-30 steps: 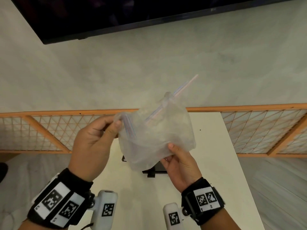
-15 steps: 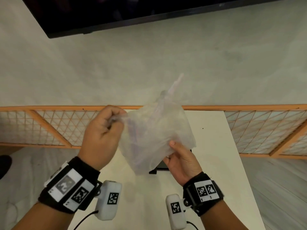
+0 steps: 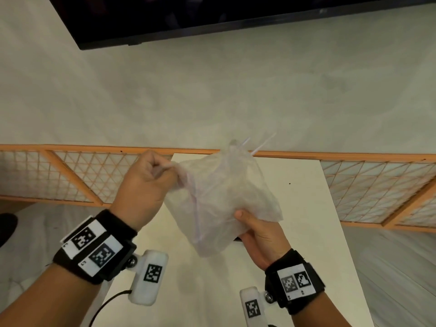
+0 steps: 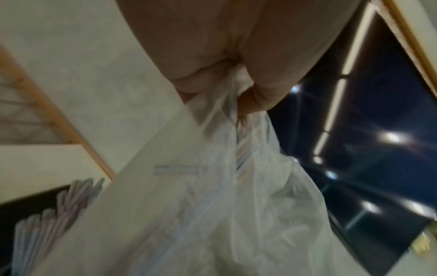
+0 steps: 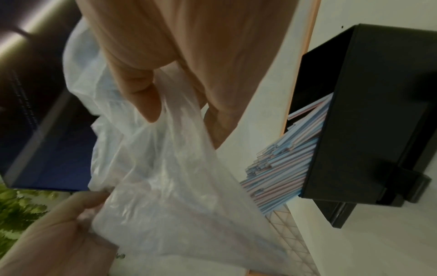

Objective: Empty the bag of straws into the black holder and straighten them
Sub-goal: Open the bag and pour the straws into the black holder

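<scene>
Both hands hold a crumpled clear plastic bag [image 3: 221,197] in the air above the white table [image 3: 304,208]. My left hand [image 3: 151,182] is a fist that pinches the bag's left corner [image 4: 227,104]. My right hand [image 3: 254,230] grips its lower right edge [image 5: 165,119] between thumb and fingers. A few pale straws [image 3: 262,143] poke out of the bag's top, and one shows through the plastic. The black holder [image 5: 369,112] stands on the table under the bag, packed with blue and pink straws [image 5: 283,158] that lean unevenly. In the head view the bag hides nearly all of the holder.
An orange wooden lattice rail [image 3: 77,178] runs along the table's far side and to both sides. A dark screen [image 3: 212,17] hangs on the pale wall above. White wrist camera housings [image 3: 151,277] hang below both wrists.
My left hand has closed into a fist on the bag's corner and pulled it tighter. The bag has shifted slightly, and the straws at its top now stick out at a different angle.
</scene>
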The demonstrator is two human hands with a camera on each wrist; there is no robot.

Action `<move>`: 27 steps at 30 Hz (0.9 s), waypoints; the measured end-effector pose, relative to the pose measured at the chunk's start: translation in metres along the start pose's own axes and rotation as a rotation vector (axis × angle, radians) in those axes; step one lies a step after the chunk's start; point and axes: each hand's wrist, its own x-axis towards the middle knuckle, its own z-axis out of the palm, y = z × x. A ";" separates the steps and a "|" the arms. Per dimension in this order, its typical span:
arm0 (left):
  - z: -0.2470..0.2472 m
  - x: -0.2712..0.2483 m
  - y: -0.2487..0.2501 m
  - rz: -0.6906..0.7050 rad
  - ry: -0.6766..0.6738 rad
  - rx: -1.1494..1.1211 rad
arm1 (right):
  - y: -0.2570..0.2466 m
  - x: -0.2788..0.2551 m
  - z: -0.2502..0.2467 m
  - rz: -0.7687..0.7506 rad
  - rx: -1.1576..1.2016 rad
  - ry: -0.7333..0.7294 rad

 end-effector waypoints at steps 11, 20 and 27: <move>-0.004 0.003 -0.020 -0.130 -0.136 0.035 | -0.057 0.002 0.017 -0.048 -0.011 -0.239; 0.011 0.012 -0.026 -0.028 -0.248 0.378 | -0.066 0.036 0.026 0.036 -0.161 -0.118; 0.003 0.018 -0.014 0.067 -0.096 0.250 | -0.049 0.034 0.015 0.021 -0.240 0.028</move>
